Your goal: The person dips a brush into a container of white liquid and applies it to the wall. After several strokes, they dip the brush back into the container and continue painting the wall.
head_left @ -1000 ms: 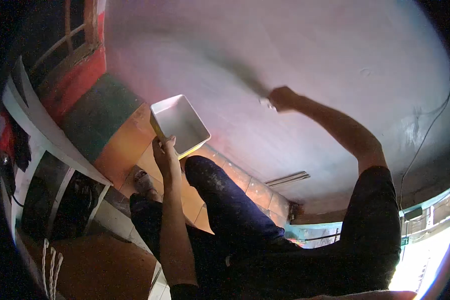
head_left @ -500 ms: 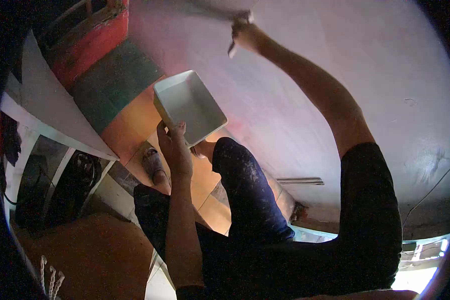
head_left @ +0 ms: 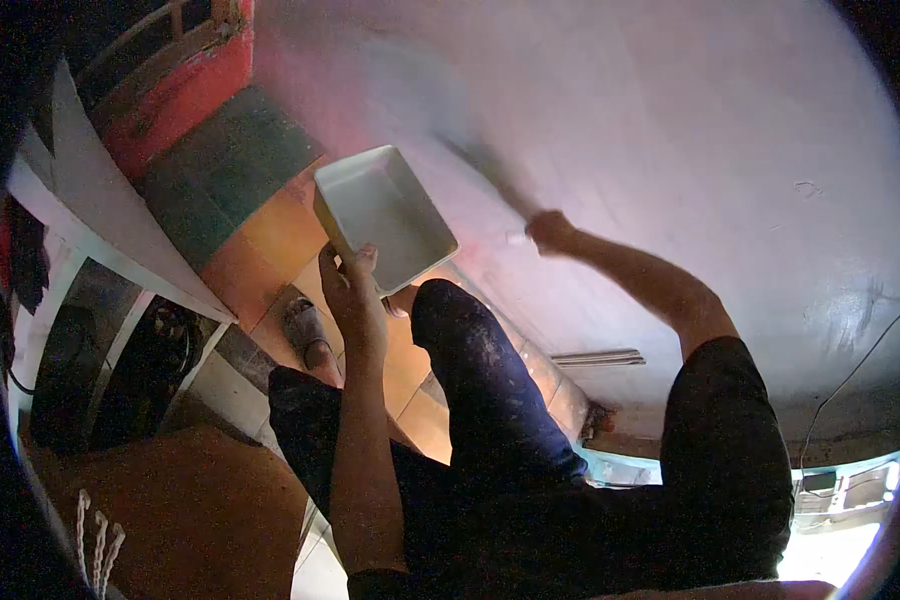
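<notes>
Near the middle, my left hand [head_left: 355, 285] grips the near edge of a pale rectangular tray [head_left: 390, 215], thumb over the rim. The tray is tilted, and no separate object can be made out inside it. To its right, my right hand [head_left: 550, 232] is closed round the end of a long tool [head_left: 490, 175], which is blurred by motion. The tool points up and left along the pale wall [head_left: 670, 130]; its far end is too smeared to make out.
Tiled floor [head_left: 270, 235] lies under my feet, in green and orange. A red panel [head_left: 185, 95] stands at the upper left. At left is a white slatted structure [head_left: 120, 250]. Thin strips [head_left: 600, 358] lie by the wall's base, and a cable [head_left: 850, 375] hangs at right.
My right hand has moved down and to the right along the wall with the tool, the elbow more bent. My left hand and the tray have barely shifted.
</notes>
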Demonstrator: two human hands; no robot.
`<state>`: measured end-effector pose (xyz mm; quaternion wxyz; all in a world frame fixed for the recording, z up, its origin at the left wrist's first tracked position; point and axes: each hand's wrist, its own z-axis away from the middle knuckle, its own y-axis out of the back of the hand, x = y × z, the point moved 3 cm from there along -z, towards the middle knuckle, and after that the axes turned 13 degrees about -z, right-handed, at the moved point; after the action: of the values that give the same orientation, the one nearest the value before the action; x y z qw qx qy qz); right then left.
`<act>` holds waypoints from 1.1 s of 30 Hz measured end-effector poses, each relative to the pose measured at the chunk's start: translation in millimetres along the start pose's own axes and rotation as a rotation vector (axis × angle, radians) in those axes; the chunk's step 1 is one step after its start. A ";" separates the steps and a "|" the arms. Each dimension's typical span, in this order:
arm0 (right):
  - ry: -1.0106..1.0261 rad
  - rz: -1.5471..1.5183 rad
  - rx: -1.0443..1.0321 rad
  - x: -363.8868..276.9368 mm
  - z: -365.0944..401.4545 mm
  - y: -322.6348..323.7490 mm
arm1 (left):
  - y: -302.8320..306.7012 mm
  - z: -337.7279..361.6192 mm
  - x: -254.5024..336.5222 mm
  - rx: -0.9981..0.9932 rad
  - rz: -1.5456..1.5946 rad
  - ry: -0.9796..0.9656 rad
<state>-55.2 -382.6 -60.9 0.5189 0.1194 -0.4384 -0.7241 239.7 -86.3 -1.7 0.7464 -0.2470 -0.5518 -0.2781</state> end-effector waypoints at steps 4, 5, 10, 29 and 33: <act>0.012 -0.138 0.307 8.3 -80.0 142.7 | -1.8 2.0 12.3 -0.033 0.100 0.051; 0.038 -0.261 0.341 -11.3 -78.2 203.4 | -2.4 -1.1 7.4 -0.029 0.098 0.056; 0.056 0.313 0.739 -21.4 -151.4 313.7 | -7.1 -12.4 -5.4 0.055 0.157 -0.065; 0.115 0.070 -0.036 -28.3 -27.6 -57.7 | 6.3 2.7 4.8 0.037 0.044 0.074; 0.084 -0.020 0.291 -6.3 -120.7 67.1 | 1.1 -7.8 -9.2 0.067 0.027 -0.059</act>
<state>66.8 -444.0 -82.6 0.5066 0.2278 -0.5154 -0.6525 243.7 -89.5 -12.7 0.7415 -0.2375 -0.5791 -0.2419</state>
